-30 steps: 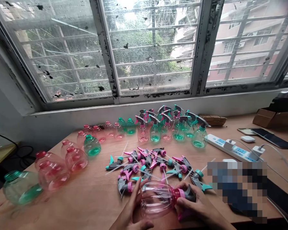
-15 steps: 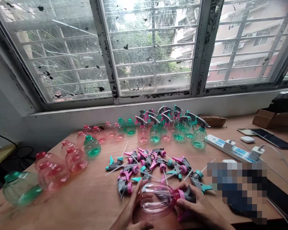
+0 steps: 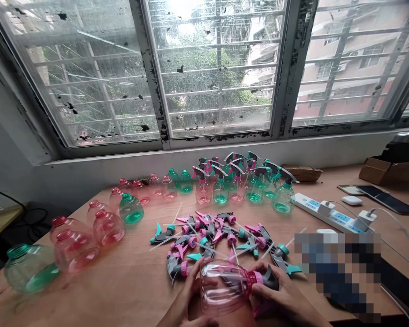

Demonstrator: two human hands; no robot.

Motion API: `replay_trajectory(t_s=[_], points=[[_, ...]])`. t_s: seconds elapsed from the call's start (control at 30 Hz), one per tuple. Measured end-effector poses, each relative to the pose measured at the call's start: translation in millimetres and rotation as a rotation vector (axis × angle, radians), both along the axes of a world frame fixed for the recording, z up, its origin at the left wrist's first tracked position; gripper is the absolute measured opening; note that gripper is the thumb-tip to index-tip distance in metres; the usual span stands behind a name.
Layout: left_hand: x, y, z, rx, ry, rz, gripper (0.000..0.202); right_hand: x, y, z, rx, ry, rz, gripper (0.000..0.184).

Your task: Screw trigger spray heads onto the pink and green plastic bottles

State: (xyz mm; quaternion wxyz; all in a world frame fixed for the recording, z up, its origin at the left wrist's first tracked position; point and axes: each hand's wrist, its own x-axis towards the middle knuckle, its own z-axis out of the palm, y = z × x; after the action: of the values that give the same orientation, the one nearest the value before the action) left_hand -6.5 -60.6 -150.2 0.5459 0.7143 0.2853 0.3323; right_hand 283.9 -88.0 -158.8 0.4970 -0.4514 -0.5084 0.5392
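Observation:
A clear pink spray bottle (image 3: pixel 223 287) lies on its side near the table's front edge. My left hand (image 3: pixel 187 297) is wrapped round its body. My right hand (image 3: pixel 279 297) grips the pink collar and grey trigger head (image 3: pixel 264 279) at the bottle's neck. Just beyond lies a pile of loose trigger heads (image 3: pixel 218 236) in grey, pink and teal with white dip tubes.
Empty pink and green bottles (image 3: pixel 75 247) curve along the left side of the wooden table (image 3: pixel 122 290). Assembled spray bottles (image 3: pixel 245 184) stand by the window sill. A white power strip (image 3: pixel 330 213), phones and a cardboard box (image 3: pixel 388 168) are at right.
The view has tilted slightly, so everything sits a little lower in the frame. My hands hold the bottle and trigger head much as before.

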Motion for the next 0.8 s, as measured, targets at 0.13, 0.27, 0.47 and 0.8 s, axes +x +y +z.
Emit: replay_trajectory(t_s=[0.13,0.27,0.47,0.8], points=[[1,0,-1.6,0.082,0.038,0.019,0.086,-1,0,0.9,-0.035,0.011,0.006,0.043],[1,3,-10.4,0.051,-0.018,-0.016,0.105,-1,-2,3.6,-0.039,0.012,0.002,0.042],[3,2,-4.5,-0.024,-0.058,-0.029,0.099,-2,-1,3.8,-0.041,0.039,-0.002,0.041],[4,1,-4.1,0.019,-0.095,-0.025,0.105,-1,-2,5.3,-0.026,-0.042,-0.021,0.044]])
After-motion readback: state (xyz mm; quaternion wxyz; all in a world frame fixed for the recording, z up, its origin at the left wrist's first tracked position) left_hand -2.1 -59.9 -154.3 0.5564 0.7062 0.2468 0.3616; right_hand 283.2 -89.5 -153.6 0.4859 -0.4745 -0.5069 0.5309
